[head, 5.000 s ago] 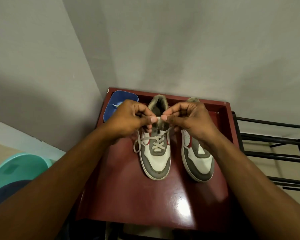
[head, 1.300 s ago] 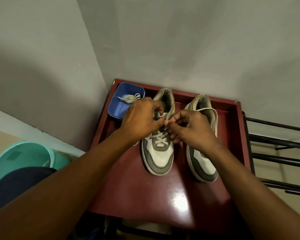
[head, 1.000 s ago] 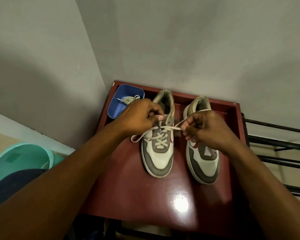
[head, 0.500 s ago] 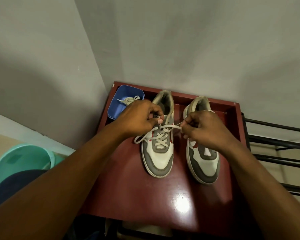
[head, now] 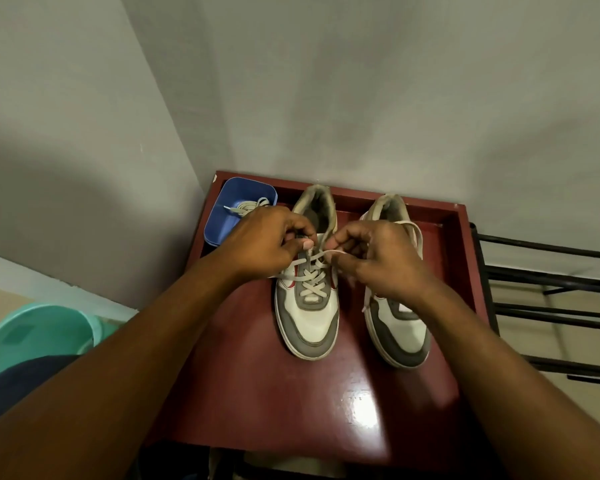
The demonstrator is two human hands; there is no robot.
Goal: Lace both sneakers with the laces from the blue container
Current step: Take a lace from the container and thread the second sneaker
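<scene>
Two sneakers stand side by side on the red table, toes toward us. On the left sneaker the lace crosses several times up the tongue. The right sneaker shows no lacing that we can see, though our wrist covers its eyelets.

Just above the crosses our hands now meet. Half a second ago they were drawn apart with the lace taut between them. Now the right hand has come back in beside the left hand at the upper eyelets. Both pinch the lace: the left between thumb and curled fingers at the shoe's throat, the right on the strand running across to it. A slack length loops back over the right sneaker's collar.

We judge that this row is snugged and the next eyelet is being fed, so the first shoe is nearly laced and the second is not yet begun.

Farther off, the blue container sits at the table's back left corner with the second lace lying in it. Five seconds ago our left hand hid most of that lace.
</scene>
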